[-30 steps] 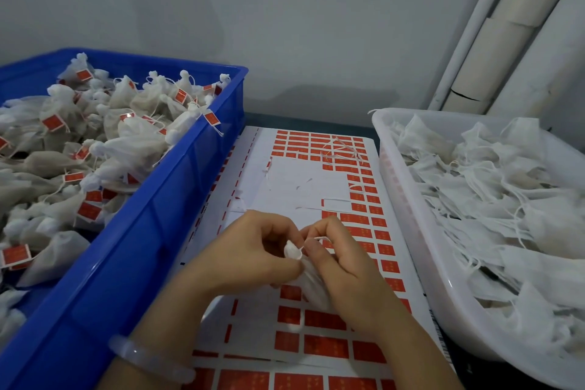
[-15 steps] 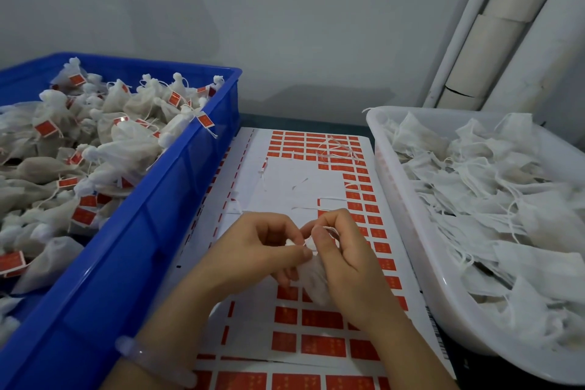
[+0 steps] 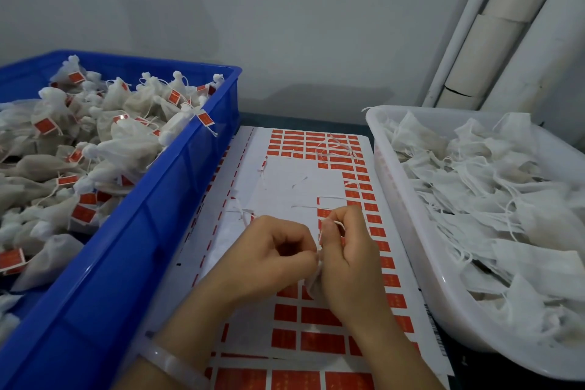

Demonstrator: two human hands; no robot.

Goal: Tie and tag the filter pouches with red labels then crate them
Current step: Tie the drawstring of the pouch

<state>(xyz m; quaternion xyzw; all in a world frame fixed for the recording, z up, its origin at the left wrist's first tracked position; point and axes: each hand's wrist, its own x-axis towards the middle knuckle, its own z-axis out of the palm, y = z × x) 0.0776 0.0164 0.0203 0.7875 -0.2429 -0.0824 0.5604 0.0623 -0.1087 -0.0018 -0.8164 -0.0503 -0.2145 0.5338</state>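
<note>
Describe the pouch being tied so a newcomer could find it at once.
Find the label sheet between the blue crate and the white tub. Over it, the left hand and right hand pinch one white pouch. Alone among the pouches, it sits in neither container.

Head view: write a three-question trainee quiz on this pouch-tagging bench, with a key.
1. True or false: the tagged pouches lie in the blue crate.
2. The label sheet lies: A) inside the blue crate; B) between the blue crate and the white tray; C) on top of the white tray's contents.
3. What do the left hand and right hand hold between them?
Key: 1 true; 2 B; 3 a filter pouch.
</note>
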